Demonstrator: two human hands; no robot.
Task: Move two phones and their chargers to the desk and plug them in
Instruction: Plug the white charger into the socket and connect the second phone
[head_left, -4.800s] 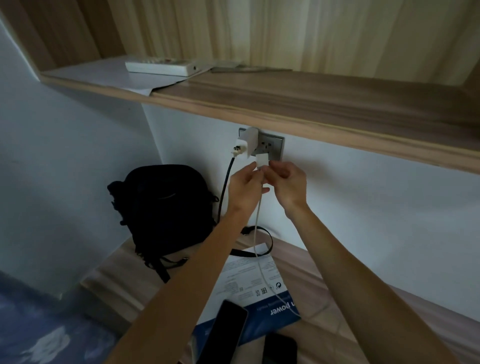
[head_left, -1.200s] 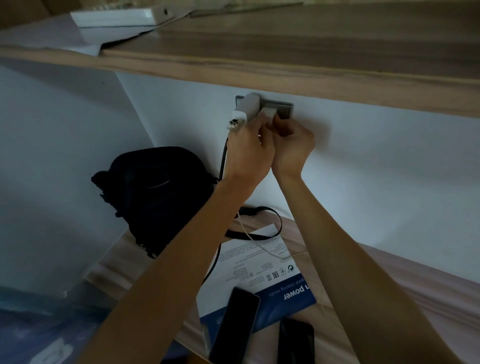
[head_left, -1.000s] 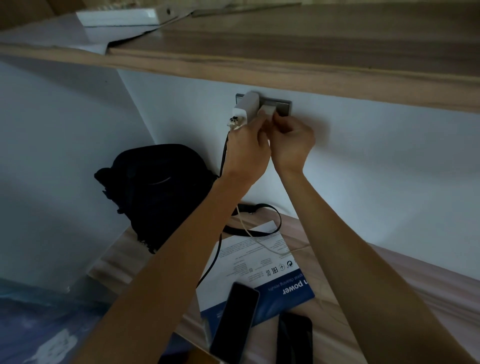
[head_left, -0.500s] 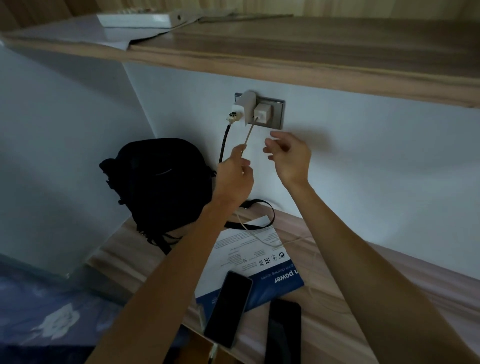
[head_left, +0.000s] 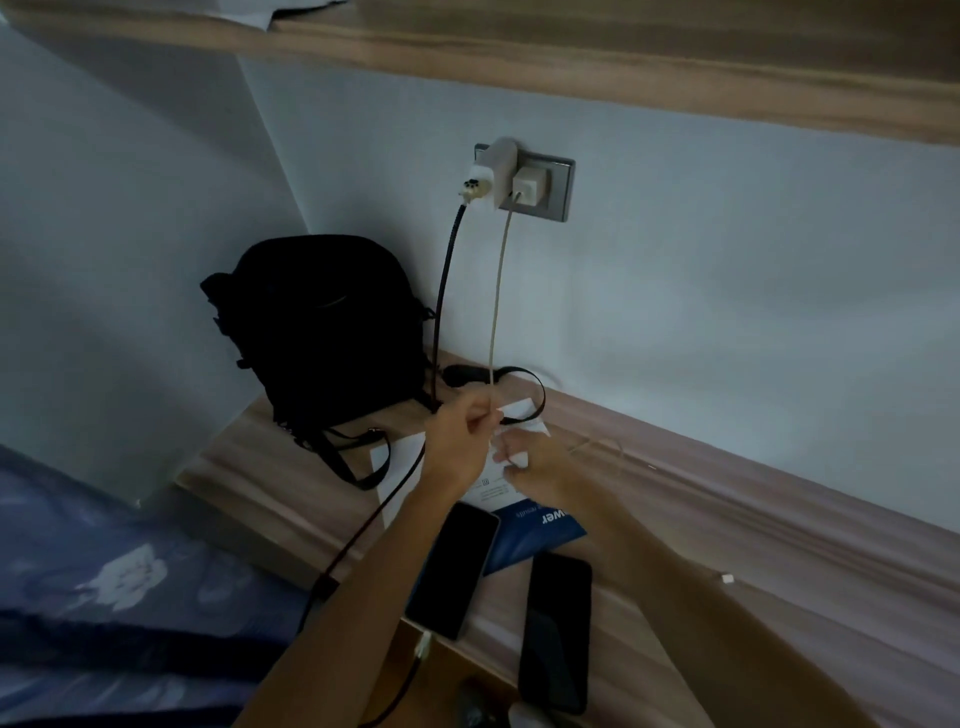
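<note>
Two dark phones lie face up on the wooden desk (head_left: 779, 545): the left phone (head_left: 451, 569) has the black cable (head_left: 441, 312) plugged into its near end, the right phone (head_left: 555, 631) lies beside it. A grey wall socket (head_left: 563, 182) holds a tall white charger (head_left: 500, 171) with the black cable and a small white charger (head_left: 530, 186) with a white cable (head_left: 497, 291). My left hand (head_left: 460, 441) pinches the white cable low down. My right hand (head_left: 535, 465) is close beside it, fingers curled at the same cable. The cable's free white plug (head_left: 727, 578) rests on the desk at right.
A black bag (head_left: 322, 332) stands against the wall at the desk's left end, its strap trailing. A white-and-blue paper sheet (head_left: 540, 525) lies under the hands and left phone. A wooden shelf (head_left: 571, 57) runs overhead. A blue patterned bedcover (head_left: 104, 571) lies left of the desk.
The small white charger went into the socket and both hands let go of it. They dropped down toward the desk, my left hand sliding along the white cable. The view tilted downward.
</note>
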